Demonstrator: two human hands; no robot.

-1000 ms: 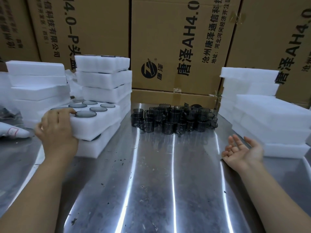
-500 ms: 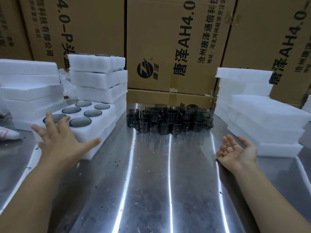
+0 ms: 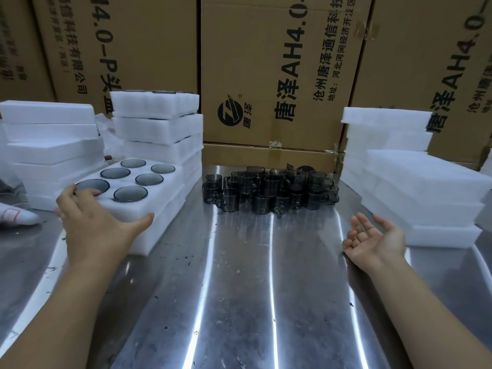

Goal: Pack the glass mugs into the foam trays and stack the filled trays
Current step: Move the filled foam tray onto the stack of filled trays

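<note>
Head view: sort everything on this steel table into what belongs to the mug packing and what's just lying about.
Job in hand:
- filled foam tray, under the left hand
- loose glass mugs
- stacked trays behind it
- foam trays at right
- right hand, open, palm up

Lying about:
- cardboard boxes
- white object with a red mark, far left edge

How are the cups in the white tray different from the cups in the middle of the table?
The tray mugs each sit in their own round hole in the foam tray, six spaced apart. The loose mugs crowd together on the bare metal table. The tray mugs show only their round tops, but the loose mugs show sides and handles too. Both look like dark smoky glass.
</note>
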